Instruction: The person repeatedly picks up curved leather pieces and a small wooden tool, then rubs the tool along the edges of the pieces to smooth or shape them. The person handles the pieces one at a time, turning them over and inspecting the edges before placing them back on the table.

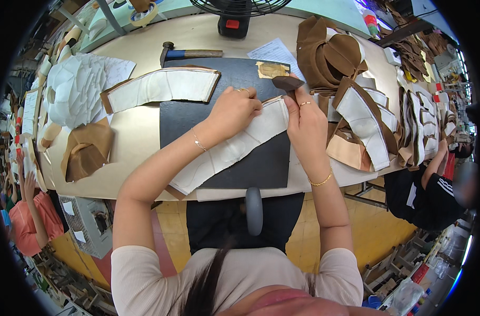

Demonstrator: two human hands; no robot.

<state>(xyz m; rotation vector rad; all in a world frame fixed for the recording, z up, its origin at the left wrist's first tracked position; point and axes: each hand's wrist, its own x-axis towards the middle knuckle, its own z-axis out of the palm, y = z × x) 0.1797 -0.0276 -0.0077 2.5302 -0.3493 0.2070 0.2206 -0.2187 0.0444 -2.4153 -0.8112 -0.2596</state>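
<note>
A long curved leather piece with a white lining [235,147] lies slantwise over the black cutting mat [185,124], brown showing along its upper edge. My left hand [236,110] is closed, its curled fingers pinching that upper edge. At the piece's upper right end, my right hand [307,118] is closed around the narrow part of a dark brown, flat-headed thing [287,82]. Its kind is not clear, and the thumb rests against the white lining. A similar white-lined curved piece [161,88] lies at the mat's upper left.
A hammer [195,53] lies behind the mat, near a black fan [233,26]. Brown leather pieces [324,52] and white-lined pieces [363,126] are heaped at right. White stacked pieces [74,89] and a brown piece [87,150] sit at left. Other people work on both sides.
</note>
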